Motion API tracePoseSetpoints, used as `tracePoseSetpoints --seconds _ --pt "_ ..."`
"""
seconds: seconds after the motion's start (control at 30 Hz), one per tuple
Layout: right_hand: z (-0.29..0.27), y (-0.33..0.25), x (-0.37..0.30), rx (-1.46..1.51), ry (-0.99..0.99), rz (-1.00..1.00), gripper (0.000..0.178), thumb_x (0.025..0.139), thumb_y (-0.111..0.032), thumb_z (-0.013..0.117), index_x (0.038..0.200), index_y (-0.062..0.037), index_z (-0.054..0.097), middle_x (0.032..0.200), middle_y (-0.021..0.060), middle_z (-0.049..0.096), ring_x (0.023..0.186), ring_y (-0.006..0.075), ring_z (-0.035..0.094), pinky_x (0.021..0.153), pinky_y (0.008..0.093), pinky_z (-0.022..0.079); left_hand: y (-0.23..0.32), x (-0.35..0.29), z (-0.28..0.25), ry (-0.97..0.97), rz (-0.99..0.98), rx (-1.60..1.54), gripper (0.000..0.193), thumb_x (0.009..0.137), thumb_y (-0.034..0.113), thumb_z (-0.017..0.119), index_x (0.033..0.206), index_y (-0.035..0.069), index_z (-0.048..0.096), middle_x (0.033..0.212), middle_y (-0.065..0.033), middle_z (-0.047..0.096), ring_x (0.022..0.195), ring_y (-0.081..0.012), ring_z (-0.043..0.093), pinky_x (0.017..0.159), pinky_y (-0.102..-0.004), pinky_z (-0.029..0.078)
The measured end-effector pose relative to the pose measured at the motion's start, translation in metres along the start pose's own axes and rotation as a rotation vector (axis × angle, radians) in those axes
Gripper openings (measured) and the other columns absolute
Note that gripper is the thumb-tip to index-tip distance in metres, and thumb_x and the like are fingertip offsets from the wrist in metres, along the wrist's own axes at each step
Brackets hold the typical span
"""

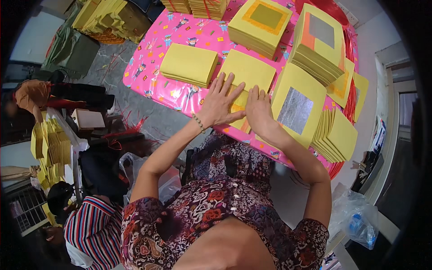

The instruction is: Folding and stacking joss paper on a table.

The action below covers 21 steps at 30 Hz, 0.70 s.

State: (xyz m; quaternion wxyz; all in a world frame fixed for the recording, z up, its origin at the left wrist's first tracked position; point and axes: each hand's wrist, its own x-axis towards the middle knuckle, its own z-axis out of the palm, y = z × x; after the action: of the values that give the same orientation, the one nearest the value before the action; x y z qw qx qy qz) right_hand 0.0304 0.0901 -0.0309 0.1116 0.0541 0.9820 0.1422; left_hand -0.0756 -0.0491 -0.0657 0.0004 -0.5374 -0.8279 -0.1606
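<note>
"Paper point(250, 67) under both palms, I take it?"

"Yes, yellow, at the near edge of the pink table cover point(150, 67), right in front of me. An orange patch point(237, 107) shows between my hands. I can't tell whether it's one folded sheet or several."

"How do your hands lie?"

"My left hand point(219, 102) is flat with the fingers spread, gripping nothing. My right hand point(259, 110) lies close beside it, fingers together and pointing away from me. Its thumb is hidden, so I can't tell whether it pinches anything. Nor can I tell if my left thumb touches it."

"What's around you on the table?"

"To my left, a folded yellow stack point(189, 63). Beyond the paper, a thick stack with a dark gold square point(270, 17). Just beside my right forearm lies a yellow piece with a silver rectangle point(295, 109), and farther right, a fanned row of folded pieces point(335, 135)."

"Anything on your wrist?"

"A beaded bracelet point(197, 122), on the left one."

"And who's that nearby?"

"A person in a striped top point(94, 231), down to my left, well apart from my hands."
</note>
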Motion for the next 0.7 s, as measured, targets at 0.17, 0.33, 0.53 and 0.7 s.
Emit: tracePoseSetpoints --seconds 0.17,0.33,0.53,0.7 --pt "-0.002 0.013 -0.008 0.04 0.08 -0.072 0.05 0.089 -0.02 0.057 0.128 0.0118 0.054 0.135 0.0297 0.048 0.12 0.0365 0.05 0.109 0.0486 0.031 0.0 -0.002 0.003 0.016 -0.043 0.006 0.088 0.083 0.074 0.048 0.153 0.024 0.03 0.156 -0.0274 0.02 0.144 -0.0488 0.014 0.116 -0.0573 0.018" --pt "-0.018 0.005 -0.014 -0.114 -0.014 -0.09 0.046 0.088 -0.021 0.058 0.122 0.0103 0.061 0.136 0.0341 0.047 0.129 0.0398 0.045 0.114 0.0506 0.023 0.003 0.0 -0.004 -0.045 -0.061 0.101 0.088 0.083 0.075 0.047 0.153 0.025 0.029 0.156 -0.0275 0.019 0.144 -0.0491 0.014 0.116 -0.0566 0.019" --pt "-0.016 0.006 -0.009 -0.049 0.005 -0.095 0.047 0.084 -0.014 0.057 0.118 0.0189 0.056 0.128 0.0343 0.051 0.117 0.0415 0.053 0.109 0.0452 0.035 -0.004 -0.003 0.003 -0.023 -0.08 -0.027 0.1 0.082 0.075 0.049 0.153 0.009 0.025 0.157 -0.0263 0.018 0.145 -0.0488 0.012 0.116 -0.0571 0.019" --pt "-0.01 0.012 0.001 0.017 0.166 -0.077 0.034 0.085 -0.023 0.063 0.107 0.0023 0.069 0.101 0.0153 0.056 0.091 0.025 0.054 0.079 0.0387 0.046 -0.004 -0.001 0.002 -0.062 -0.08 -0.025 0.104 0.082 0.073 0.053 0.153 0.004 0.023 0.157 -0.0253 0.018 0.145 -0.0481 0.011 0.116 -0.0566 0.02"
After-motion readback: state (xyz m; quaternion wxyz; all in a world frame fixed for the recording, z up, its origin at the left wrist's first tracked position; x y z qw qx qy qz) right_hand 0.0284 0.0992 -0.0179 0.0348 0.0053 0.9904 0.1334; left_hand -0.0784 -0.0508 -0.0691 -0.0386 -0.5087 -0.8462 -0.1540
